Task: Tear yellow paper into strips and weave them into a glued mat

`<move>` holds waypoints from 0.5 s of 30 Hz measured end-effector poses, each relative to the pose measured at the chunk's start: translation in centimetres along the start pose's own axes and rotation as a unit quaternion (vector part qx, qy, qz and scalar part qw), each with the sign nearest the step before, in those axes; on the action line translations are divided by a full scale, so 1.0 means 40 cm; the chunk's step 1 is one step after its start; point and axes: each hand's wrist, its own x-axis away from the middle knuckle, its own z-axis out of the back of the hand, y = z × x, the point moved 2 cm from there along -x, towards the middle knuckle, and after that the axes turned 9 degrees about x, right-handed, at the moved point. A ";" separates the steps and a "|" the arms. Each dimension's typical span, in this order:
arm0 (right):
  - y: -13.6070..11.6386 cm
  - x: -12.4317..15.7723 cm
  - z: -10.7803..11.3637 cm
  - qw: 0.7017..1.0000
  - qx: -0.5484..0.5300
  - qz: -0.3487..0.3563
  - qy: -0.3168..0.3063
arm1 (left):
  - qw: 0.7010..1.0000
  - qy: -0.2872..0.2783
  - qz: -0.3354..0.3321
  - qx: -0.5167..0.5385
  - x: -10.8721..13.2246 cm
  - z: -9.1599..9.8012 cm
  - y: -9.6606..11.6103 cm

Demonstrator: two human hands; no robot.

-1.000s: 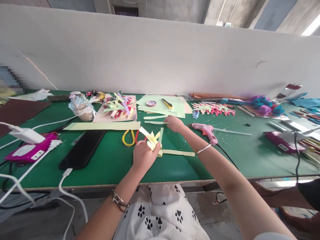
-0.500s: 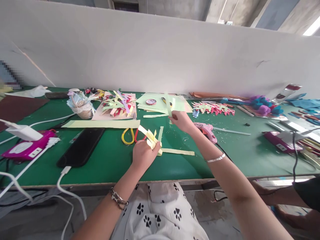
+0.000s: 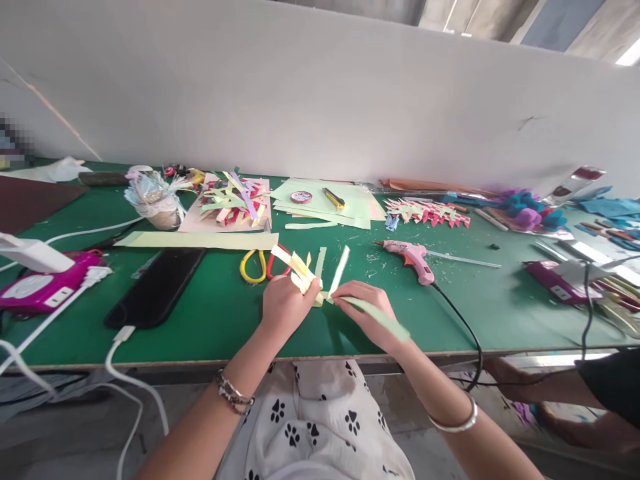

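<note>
Right hand [image 3: 371, 311] has brought a pale strip [image 3: 340, 269] beside the left hand [image 3: 286, 304].

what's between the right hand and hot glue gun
Green tabletop and small scraps lie between the right hand and hot glue gun, in the head view.

A green table [image 3: 500, 307] is being occupied by a black phone [image 3: 156, 287] at centre left and a pink glue gun [image 3: 413, 259] at centre right.

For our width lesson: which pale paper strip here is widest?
The long strip at the far end of the black device; the others, such as the narrow strips at the right hand, look slimmer.
</note>
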 end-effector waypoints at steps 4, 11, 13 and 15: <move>-0.005 0.004 -0.007 0.998 0.000 0.038 -0.040 | 1.000 -0.003 0.001 0.008 0.000 -0.001 -0.001; -0.002 0.011 -0.021 0.990 0.080 0.075 -0.089 | 1.000 -0.003 0.002 0.007 0.001 -0.005 -0.003; -0.007 0.012 -0.022 0.983 0.128 0.098 -0.086 | 1.000 0.001 -0.004 0.009 0.000 -0.002 -0.001; -0.014 0.012 -0.021 0.973 0.180 0.121 -0.077 | 1.000 0.004 -0.006 0.010 -0.001 0.001 0.002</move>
